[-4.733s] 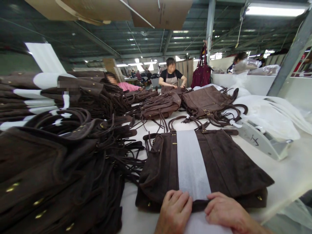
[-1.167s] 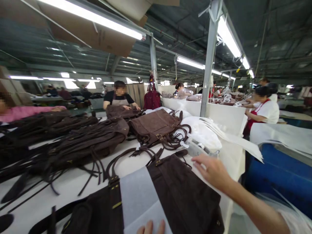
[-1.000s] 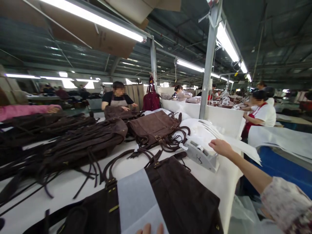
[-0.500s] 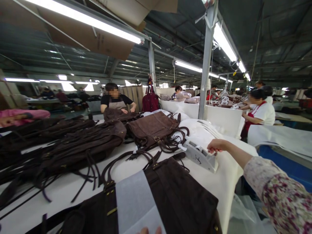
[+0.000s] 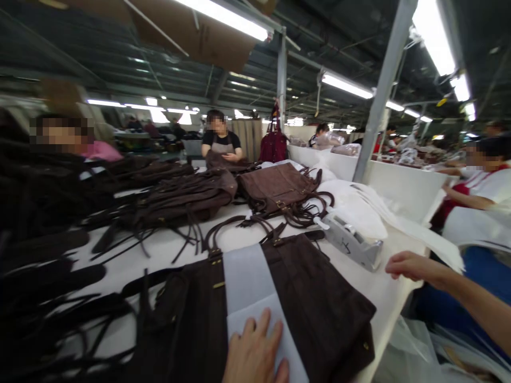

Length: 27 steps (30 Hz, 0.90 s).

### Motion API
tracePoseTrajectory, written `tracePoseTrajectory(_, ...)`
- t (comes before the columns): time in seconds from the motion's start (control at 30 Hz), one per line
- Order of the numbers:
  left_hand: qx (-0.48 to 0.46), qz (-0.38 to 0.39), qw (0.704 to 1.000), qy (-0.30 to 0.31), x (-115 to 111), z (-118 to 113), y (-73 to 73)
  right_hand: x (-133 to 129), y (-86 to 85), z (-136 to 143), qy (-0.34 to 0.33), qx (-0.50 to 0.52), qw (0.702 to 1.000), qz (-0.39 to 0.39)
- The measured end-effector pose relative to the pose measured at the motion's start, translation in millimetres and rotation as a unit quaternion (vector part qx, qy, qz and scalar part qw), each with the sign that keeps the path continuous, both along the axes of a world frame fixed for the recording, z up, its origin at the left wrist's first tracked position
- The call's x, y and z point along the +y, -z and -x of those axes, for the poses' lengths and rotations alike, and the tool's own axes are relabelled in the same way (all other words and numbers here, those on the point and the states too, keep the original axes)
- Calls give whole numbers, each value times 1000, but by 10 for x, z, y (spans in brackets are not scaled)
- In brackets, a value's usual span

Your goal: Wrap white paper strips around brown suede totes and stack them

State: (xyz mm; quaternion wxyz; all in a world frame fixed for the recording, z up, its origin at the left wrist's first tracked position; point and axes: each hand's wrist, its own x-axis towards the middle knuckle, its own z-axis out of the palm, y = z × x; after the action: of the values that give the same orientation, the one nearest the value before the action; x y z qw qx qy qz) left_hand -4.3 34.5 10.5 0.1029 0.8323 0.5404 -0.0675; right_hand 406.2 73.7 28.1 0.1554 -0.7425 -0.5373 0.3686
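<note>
My left hand (image 5: 255,346) lies with fingers spread on a strip of white paper (image 5: 245,276), pressing it against a dark brown handbag (image 5: 315,298) on the table. The bag lies flat, its handles (image 5: 229,223) toward the far side. Off the table's right edge, my right hand (image 5: 407,266) is closed in a pinch, just right of a grey tape dispenser (image 5: 355,242). Anything between those fingertips is too small to make out. The dispenser touches neither hand.
More brown bags (image 5: 187,197) with dangling straps cover the left and back of the table, one lighter brown bag (image 5: 275,186) among them. White sheets (image 5: 351,202) lie behind the dispenser. Co-workers (image 5: 221,138) stand around. Clear plastic (image 5: 415,346) hangs at lower right.
My right hand has moved away from the tape dispenser, to the right and toward me. More of my left hand now shows on the paper. The view has swung left and down.
</note>
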Motion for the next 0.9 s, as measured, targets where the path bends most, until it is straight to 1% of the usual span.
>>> tracePoseTrajectory(0.03, -15, -5, 1000, -3, -38, -7, 2, -22, -89, 133, -17, 93, 995, -3)
tracePoseTrajectory(0.07, -29, -8, 1000, -5, -68, -10, 12, -25, -186, 311, -39, 195, 980, 7)
tracePoseTrajectory(0.13, -54, -13, 998, -9, -109, -4, 47, 9, -342, 799, -92, 348, 930, 68)
tracePoseTrajectory(0.17, -62, -18, 998, -10, -124, 2, 65, 43, -374, 1088, -118, 400, 902, 113)
tracePoseTrajectory(0.2, -69, -25, 997, -11, -137, 10, 81, 88, -364, 1386, -135, 435, 876, 159)
tracePoseTrajectory(0.23, -76, -34, 996, -11, -147, 17, 95, 146, -312, 1672, -134, 456, 859, 191)
tracePoseTrajectory(0.27, -83, -42, 996, -10, -157, 23, 106, 212, -224, 1928, -127, 458, 853, 217)
tracePoseTrajectory(0.3, -89, -48, 995, -9, -167, 28, 118, 283, -110, 2141, -111, 445, 860, 222)
tracePoseTrajectory(0.37, -100, -56, 993, -9, -187, 36, 143, 422, 138, 2423, -83, 407, 887, 202)
tracePoseTrajectory(0.43, -110, -59, 992, -12, -205, 42, 175, 532, 342, 2535, -68, 376, 910, 161)
tracePoseTrajectory(0.47, -115, -58, 992, -14, -211, 44, 190, 572, 412, 2549, -66, 368, 917, 143)
tracePoseTrajectory(0.53, -121, -58, 991, -12, -213, 45, 208, 623, 495, 2543, -67, 354, 926, 113)
tracePoseTrajectory(0.77, -113, -45, 992, 46, -136, 36, 166, 650, 604, 2533, -90, 342, 931, 88)
tracePoseTrajectory(0.9, -121, -42, 991, 48, -126, 39, 177, 695, 649, 2542, -100, 342, 931, 82)
